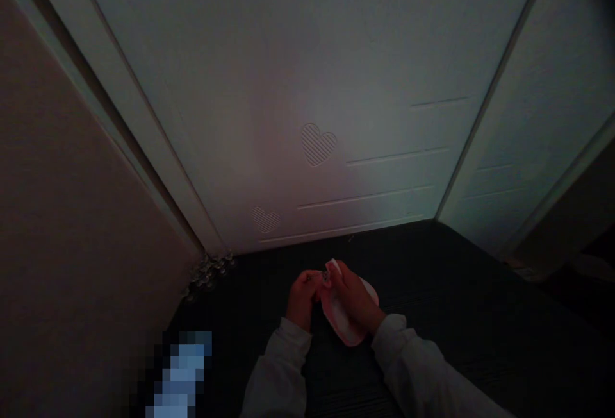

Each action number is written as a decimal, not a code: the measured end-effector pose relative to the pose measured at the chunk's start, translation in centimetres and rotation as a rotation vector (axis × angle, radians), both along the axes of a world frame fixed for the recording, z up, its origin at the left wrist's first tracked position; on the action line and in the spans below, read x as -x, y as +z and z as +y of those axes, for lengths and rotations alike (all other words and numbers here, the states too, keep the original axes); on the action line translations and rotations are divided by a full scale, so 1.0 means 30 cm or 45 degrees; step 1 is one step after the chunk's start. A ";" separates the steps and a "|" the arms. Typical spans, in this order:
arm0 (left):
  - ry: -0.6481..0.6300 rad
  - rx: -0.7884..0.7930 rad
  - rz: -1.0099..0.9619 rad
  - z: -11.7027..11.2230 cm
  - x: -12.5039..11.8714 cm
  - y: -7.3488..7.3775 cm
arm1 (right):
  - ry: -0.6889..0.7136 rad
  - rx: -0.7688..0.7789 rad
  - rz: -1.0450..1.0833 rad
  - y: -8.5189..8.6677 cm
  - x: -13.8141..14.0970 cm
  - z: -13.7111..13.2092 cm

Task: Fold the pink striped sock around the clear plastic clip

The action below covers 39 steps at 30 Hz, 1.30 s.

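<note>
Pink-and-white item (339, 322) at right hand (353, 293); near-black surface (423, 277) below it; pale panel (216, 84) beyond, line-hatched hearts (318, 145).

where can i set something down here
On the right: the dark surface between the right sleeve and white panel looks bare, though dim. Crowded: the middle, with the held pink-and-white item; far-left corner, with small shiny pieces.

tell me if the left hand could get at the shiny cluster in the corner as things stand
Probably yes: I see nothing standing between the left hand and the shiny cluster, though that hand is busy at the pink-and-white item and might have to leave it first.
</note>
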<state>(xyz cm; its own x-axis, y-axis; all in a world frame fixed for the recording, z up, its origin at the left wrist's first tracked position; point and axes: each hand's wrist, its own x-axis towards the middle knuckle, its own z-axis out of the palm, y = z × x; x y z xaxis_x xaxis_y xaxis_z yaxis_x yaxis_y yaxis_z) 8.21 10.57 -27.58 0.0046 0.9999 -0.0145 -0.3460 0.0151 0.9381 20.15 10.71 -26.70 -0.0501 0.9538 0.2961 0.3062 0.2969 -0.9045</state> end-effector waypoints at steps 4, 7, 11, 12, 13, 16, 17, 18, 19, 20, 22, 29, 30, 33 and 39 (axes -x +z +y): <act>-0.029 0.041 0.037 0.000 0.003 0.000 | -0.017 0.009 0.014 -0.014 -0.001 0.010; -0.028 0.047 0.010 0.003 0.004 -0.003 | 0.020 0.018 0.056 -0.025 -0.002 0.014; 0.075 0.072 -0.100 0.006 0.002 -0.002 | 0.082 0.033 0.141 -0.021 -0.002 0.010; 0.117 0.085 -0.142 0.007 0.001 0.000 | 0.090 0.046 0.159 -0.018 -0.002 0.007; 0.158 0.091 -0.183 0.007 0.001 0.002 | 0.097 0.055 0.173 -0.013 -0.001 0.004; 0.231 0.075 -0.270 0.009 0.000 0.005 | 0.150 0.053 0.169 0.002 0.001 -0.008; 0.232 0.079 -0.279 0.010 -0.001 0.006 | 0.179 0.042 0.156 0.006 0.002 -0.012; 0.232 0.092 -0.283 0.011 -0.001 0.007 | 0.203 0.032 0.145 0.009 0.004 -0.017; 0.233 0.113 -0.288 0.012 -0.001 0.009 | 0.215 0.028 0.138 0.012 0.005 -0.021; 0.232 0.135 -0.299 0.012 0.000 0.011 | 0.213 0.029 0.138 0.015 0.006 -0.024; 0.224 0.172 -0.350 0.012 0.001 0.020 | 0.171 0.052 0.170 0.018 0.006 -0.026; 0.111 0.164 -0.366 0.004 -0.003 0.033 | -0.107 0.134 0.391 -0.010 -0.011 0.009; 0.115 0.139 -0.306 0.003 -0.005 0.028 | -0.110 0.123 0.400 -0.015 -0.012 0.013; 0.188 0.085 -0.078 -0.003 -0.004 0.019 | -0.091 0.089 0.387 -0.016 -0.012 0.014; 0.218 -0.113 0.164 -0.024 0.008 0.057 | -0.051 0.057 0.321 0.011 -0.004 -0.001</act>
